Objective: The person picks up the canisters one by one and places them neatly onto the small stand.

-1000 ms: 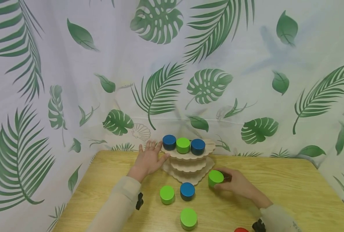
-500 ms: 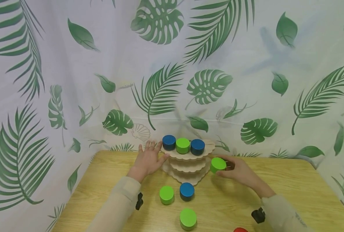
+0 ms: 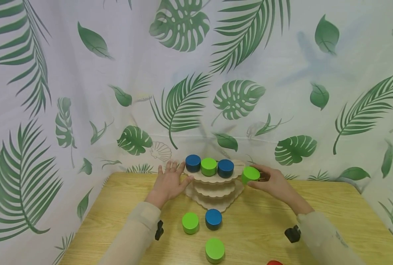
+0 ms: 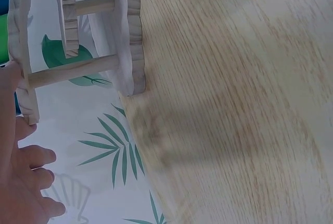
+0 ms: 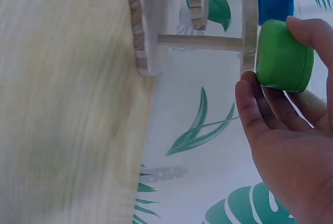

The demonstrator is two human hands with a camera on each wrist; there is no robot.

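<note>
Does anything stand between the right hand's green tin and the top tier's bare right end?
Nothing visible: the right hand holds the green tin at the right end of the top tier; the nearest blue tin sits farther left.

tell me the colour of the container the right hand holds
Bright green; the container shows best in the right wrist view.

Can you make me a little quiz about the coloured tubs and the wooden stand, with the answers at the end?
1. True or false: the right hand holds a red tub.
2. What colour sits between the two blue tubs on top of the wooden stand? A) yellow B) green C) red
3. Fill in: lower down, on the table, are one blue tub and ___ green tubs.

Key: 1. False, it holds a green tub. 2. B. 3. Two.
</note>
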